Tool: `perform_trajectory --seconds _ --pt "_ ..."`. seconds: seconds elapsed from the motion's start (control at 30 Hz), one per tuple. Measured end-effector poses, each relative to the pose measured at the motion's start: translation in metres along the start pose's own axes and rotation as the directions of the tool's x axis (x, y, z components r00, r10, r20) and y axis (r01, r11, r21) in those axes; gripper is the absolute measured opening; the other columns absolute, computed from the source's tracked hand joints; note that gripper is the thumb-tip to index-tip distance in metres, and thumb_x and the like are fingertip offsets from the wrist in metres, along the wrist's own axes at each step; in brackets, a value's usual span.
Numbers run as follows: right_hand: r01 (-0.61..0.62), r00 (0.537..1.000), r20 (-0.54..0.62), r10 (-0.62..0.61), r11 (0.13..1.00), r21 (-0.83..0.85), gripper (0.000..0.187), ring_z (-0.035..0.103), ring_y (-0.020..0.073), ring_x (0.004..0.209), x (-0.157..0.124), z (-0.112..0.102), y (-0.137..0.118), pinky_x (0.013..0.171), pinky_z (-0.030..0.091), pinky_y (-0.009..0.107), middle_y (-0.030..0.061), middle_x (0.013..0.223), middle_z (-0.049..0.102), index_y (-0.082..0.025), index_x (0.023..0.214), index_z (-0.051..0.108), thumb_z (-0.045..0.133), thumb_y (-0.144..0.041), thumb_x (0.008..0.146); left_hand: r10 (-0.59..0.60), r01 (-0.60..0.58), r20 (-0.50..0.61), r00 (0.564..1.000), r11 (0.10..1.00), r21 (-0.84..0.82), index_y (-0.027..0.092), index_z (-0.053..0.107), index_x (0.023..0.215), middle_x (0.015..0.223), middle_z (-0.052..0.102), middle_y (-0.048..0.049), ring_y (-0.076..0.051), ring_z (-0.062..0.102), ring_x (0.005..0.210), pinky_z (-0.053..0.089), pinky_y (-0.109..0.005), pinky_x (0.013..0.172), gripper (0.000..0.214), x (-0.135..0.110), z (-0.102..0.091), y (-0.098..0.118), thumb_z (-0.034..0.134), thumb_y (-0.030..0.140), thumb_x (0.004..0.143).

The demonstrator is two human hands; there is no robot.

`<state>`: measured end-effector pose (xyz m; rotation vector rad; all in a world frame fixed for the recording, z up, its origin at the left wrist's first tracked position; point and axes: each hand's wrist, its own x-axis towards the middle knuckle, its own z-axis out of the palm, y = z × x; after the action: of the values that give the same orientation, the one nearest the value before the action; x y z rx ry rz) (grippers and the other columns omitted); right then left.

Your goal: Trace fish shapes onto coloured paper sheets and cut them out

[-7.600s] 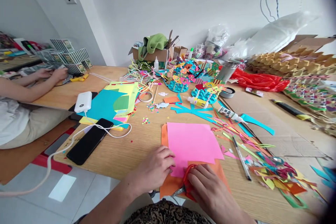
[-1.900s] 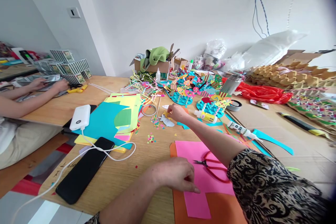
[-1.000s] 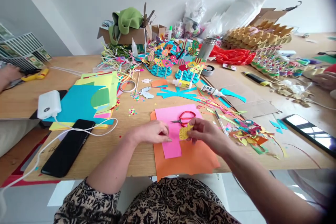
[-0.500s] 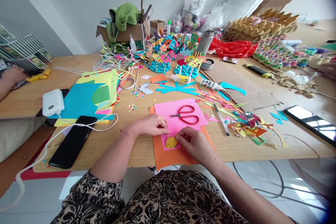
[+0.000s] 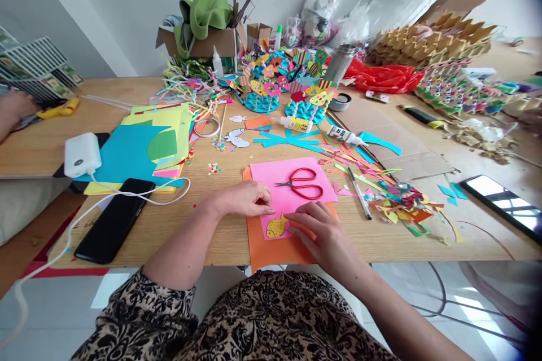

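Note:
A yellow paper fish with dark dots and outlines lies flat on the pink paper, which rests over an orange sheet. At the fish's tail, my right hand has its thumb and forefinger apart and holds nothing. My left hand rests loosely curled over the left edge of the pink paper, above the fish, with a gap between thumb and forefinger and nothing visible in it. Red-handled scissors lie on the pink paper beyond both hands.
Paper scraps and a pen lie to the right. Glue bottles and fish decorations stand farther back. On the left are stacked coloured sheets, a phone and a cabled white power bank. Another person's hand shows far left.
My right thumb and forefinger have parted and drawn slightly right, off the fish's tail, which now shows. My left hand stays in place. The view has shifted a little.

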<state>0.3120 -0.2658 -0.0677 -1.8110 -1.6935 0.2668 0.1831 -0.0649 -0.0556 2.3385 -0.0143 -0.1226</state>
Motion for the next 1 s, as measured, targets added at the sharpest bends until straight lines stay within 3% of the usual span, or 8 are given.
perform_trajectory --seconds 0.1,0.27,0.43,0.67,1.0 --pt "0.071 0.997 0.038 -0.07 0.997 -0.042 0.025 0.053 0.0245 0.097 0.001 0.0 -0.001 0.081 0.049 0.04 0.009 0.105 0.062 -0.025 0.113 0.067 0.06 -0.027 0.089 -0.012 0.012 0.003 1.0 1.0 0.011 0.014 0.06 0.066 0.072 0.06 -0.0014 -0.012 0.05 0.068 0.035 -0.023 0.063 0.021 0.0 0.0 0.001 0.059 0.022 0.086" --pt "-0.013 0.998 0.06 0.018 0.997 -0.074 0.025 0.049 0.0265 0.097 0.001 0.011 -0.008 0.082 0.049 0.042 0.009 0.103 0.06 -0.021 0.106 0.068 0.069 -0.028 0.082 0.001 -0.001 0.0 1.0 1.0 0.002 0.015 0.058 0.064 0.07 0.058 -0.0005 -0.012 0.049 0.068 0.034 -0.024 0.063 0.024 0.001 0.0 0.002 0.059 0.024 0.086" --pt "-0.089 0.996 -0.004 0.089 0.991 -0.097 0.024 0.049 0.0261 0.093 0.0 0.019 -0.017 0.079 0.048 0.042 0.0096 0.097 0.059 -0.018 0.102 0.065 0.069 -0.031 0.082 -0.014 0.014 0.001 1.0 1.0 -0.014 0.015 0.055 0.061 0.069 0.057 -0.0004 -0.012 0.048 0.067 0.034 -0.024 0.063 0.026 0.001 0.0 0.002 0.058 0.023 0.086" --pt "-0.07 0.996 -0.068 0.065 0.995 -0.073 0.015 0.049 0.025 0.092 -0.003 0.017 -0.016 0.079 0.047 0.04 0.0093 0.095 0.059 -0.019 0.101 0.063 0.06 -0.026 0.089 -0.03 0.03 0.007 1.0 1.0 -0.008 0.015 0.055 0.062 0.068 0.055 -0.0001 -0.012 0.047 0.065 0.033 -0.025 0.062 0.027 0.002 0.001 0.001 0.056 0.025 0.087" --pt "-0.143 0.986 -0.11 0.129 0.981 -0.131 0.007 0.049 0.026 0.089 -0.004 0.025 -0.022 0.078 0.046 0.042 0.0088 0.09 0.057 -0.019 0.09 0.062 0.061 -0.024 0.086 -0.031 0.031 0.004 1.0 0.999 -0.009 0.015 0.054 0.061 0.068 0.056 -0.0004 -0.012 0.049 0.067 0.034 -0.025 0.064 0.027 0.002 0.001 0.002 0.056 0.024 0.087"
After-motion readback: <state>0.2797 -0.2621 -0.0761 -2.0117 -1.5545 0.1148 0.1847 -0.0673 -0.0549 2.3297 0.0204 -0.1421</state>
